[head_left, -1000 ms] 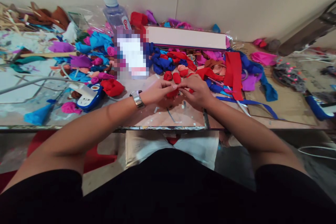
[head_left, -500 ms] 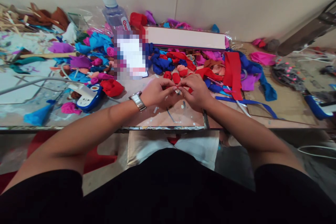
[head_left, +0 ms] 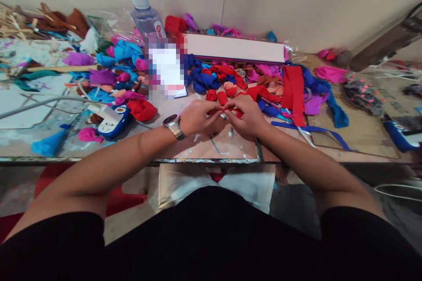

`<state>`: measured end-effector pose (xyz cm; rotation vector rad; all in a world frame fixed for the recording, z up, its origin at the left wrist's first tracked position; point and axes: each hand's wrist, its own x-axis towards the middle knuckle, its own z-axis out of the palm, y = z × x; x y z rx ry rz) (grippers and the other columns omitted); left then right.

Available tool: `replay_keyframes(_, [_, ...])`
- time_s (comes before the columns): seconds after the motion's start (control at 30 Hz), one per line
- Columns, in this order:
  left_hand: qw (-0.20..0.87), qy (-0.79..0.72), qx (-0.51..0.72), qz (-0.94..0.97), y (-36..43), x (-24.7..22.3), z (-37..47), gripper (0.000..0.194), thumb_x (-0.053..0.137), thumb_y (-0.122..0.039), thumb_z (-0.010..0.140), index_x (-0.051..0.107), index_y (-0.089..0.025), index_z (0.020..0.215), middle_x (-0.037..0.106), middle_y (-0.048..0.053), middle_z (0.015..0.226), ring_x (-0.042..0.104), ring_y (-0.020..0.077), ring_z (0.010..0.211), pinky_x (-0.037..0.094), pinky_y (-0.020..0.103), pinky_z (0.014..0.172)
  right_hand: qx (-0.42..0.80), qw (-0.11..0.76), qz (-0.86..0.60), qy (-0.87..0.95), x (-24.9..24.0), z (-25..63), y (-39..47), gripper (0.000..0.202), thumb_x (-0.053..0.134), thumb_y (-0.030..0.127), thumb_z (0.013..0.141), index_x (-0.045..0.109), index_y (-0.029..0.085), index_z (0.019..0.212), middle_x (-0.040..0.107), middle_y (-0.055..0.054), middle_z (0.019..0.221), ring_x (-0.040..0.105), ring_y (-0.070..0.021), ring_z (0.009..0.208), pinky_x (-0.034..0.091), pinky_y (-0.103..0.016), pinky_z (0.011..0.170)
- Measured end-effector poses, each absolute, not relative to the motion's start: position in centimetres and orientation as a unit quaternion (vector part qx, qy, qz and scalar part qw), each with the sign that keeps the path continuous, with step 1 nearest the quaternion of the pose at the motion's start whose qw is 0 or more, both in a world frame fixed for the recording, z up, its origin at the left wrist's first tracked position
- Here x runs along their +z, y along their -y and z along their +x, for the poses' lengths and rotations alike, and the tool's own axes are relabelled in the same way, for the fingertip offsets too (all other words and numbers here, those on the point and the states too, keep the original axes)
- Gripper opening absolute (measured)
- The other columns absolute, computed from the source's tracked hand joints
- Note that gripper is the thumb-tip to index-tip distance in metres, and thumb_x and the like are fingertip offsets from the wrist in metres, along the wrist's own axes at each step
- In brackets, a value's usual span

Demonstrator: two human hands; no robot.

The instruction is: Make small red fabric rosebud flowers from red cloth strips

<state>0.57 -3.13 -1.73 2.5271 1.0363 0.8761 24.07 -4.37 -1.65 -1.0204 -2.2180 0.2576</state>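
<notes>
My left hand (head_left: 200,117), a metal watch (head_left: 174,126) on its wrist, meets my right hand (head_left: 246,115) just above the table. Thumbs and fingertips of both are pinched together on a small piece of red crepe paper (head_left: 236,112), mostly hidden by the fingers. Right behind the fingertips lie small red paper rolls (head_left: 222,98) and a rolled red bud (head_left: 211,95). A wide red crepe strip (head_left: 293,96) is to the right of my right hand, with a narrow blue strip (head_left: 316,130) beside it.
A water bottle (head_left: 147,22) stands behind a partly blurred phone (head_left: 166,70). Colourful paper scraps (head_left: 121,52) cover the left. A blue-and-white power strip (head_left: 114,122) has a plug and cable. At the back lies a long pale box (head_left: 234,47); a pincushion-like bundle (head_left: 359,92) sits right.
Both hands stay pinched on the red crepe paper, with slight finger movement; my left wrist has turned a little. The whole view has shifted slightly.
</notes>
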Motion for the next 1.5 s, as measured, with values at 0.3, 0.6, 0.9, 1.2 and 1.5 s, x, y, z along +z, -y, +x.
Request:
replay_keyframes(0.3, [0.158, -0.357, 0.292, 0.873, 3.4, -1.57, 0.66, 0.028, 0.063, -0.039, 0.101, 0.084, -0.021, 0.106, 0.081, 0.005, 0.085, 0.07, 0.0172, 0.072, 0.045, 0.03, 0.071, 0.089, 0.325, -0.392, 0.856, -1.83, 24.1, 4.16, 0.007, 0.064, 0.029, 0.097, 0.067, 0.024, 0.093, 0.076, -0.007, 0.091, 0.065, -0.0266, 0.091, 0.043, -0.044, 0.09])
replay_keyframes(0.6, [0.153, -0.35, 0.315, 0.869, 3.13, -1.92, 0.51, 0.029, 0.065, -0.041, 0.102, 0.084, -0.02, 0.106, 0.081, 0.004, 0.083, 0.07, 0.0154, 0.07, 0.044, 0.028, 0.069, 0.092, 0.337, -0.397, 0.849, -1.97, 24.26, 4.06, 0.01, 0.063, 0.03, 0.097, 0.065, 0.023, 0.091, 0.073, -0.006, 0.089, 0.063, -0.0245, 0.087, 0.043, -0.041, 0.086])
replay_keyframes(0.9, [0.163, -0.349, 0.314, 0.868, 3.15, -1.85, 0.55, 0.028, 0.065, -0.039, 0.102, 0.085, -0.02, 0.106, 0.082, 0.004, 0.084, 0.07, 0.0152, 0.069, 0.045, 0.028, 0.068, 0.098, 0.344, -0.4, 0.844, -2.07, 24.37, 4.02, 0.007, 0.063, 0.027, 0.093, 0.063, 0.024, 0.087, 0.071, -0.005, 0.085, 0.063, -0.0237, 0.083, 0.043, -0.039, 0.082])
replay_keyframes(1.2, [0.189, -0.352, 0.297, 0.867, 3.22, -1.82, 0.55, 0.025, 0.065, -0.036, 0.099, 0.084, -0.02, 0.102, 0.08, 0.004, 0.081, 0.068, 0.0151, 0.069, 0.042, 0.028, 0.067, 0.095, 0.343, -0.373, 0.857, -2.18, 24.5, 4.13, 0.011, 0.07, 0.032, 0.097, 0.075, 0.024, 0.101, 0.081, -0.006, 0.096, 0.071, -0.0259, 0.093, 0.048, -0.042, 0.088])
replay_keyframes(1.5, [0.513, -0.325, 0.287, 0.741, 2.81, -1.23, 0.88, 0.064, 0.052, -0.07, 0.103, 0.078, -0.013, 0.095, 0.08, 0.01, 0.084, 0.07, 0.0155, 0.071, 0.054, 0.026, 0.069, 0.04, 0.386, -0.323, 0.863, -1.64, 24.58, 3.78, 0.016, 0.063, 0.036, 0.104, 0.075, 0.026, 0.1, 0.082, -0.004, 0.095, 0.073, -0.0241, 0.092, 0.05, -0.047, 0.099])
